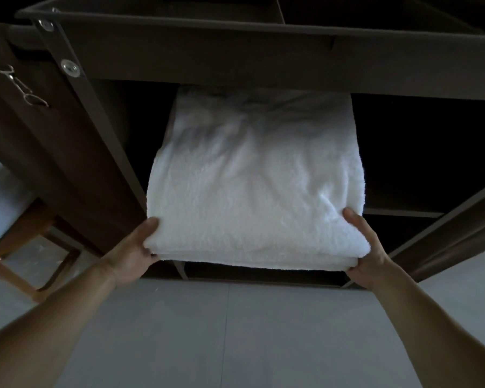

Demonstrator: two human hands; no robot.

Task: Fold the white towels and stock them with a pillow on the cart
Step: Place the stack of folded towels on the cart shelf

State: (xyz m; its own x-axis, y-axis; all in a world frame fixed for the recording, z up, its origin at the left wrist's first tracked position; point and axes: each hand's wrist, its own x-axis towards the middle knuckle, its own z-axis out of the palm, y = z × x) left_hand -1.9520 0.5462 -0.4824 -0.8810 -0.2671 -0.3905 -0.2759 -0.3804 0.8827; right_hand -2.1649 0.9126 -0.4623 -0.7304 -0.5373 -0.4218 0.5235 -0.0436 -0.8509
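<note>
Two bare forearms reach up from the bottom edge, over the grey floor (235, 331). Left hand (129, 249) first: thumb (151, 223) pressed on top of the folded white towel (255, 186), fingers curled under its near left corner, a firm pinch. Out beyond those fingers to the left there's a wooden chair frame (25, 236), and higher up a row of metal hooks (17, 85) on a dark side panel. Between the two sets of fingers, the towel's thick folded edge faces the person, layers showing along it. Its long axis runs straight away from the fingers, far end pointing into the middle opening of the dark brown cart (235, 60), tucked under the top tray's rim and in shadow. The near end hangs out above the floor. Whether the far end rests on a shelf, can't tell. Right hand (368, 247): same grip, thumb (353, 218) on top, fingers wrapped beneath the near right corner. Past those fingers to the right, a dark compartment with a shelf board (403, 212).
</note>
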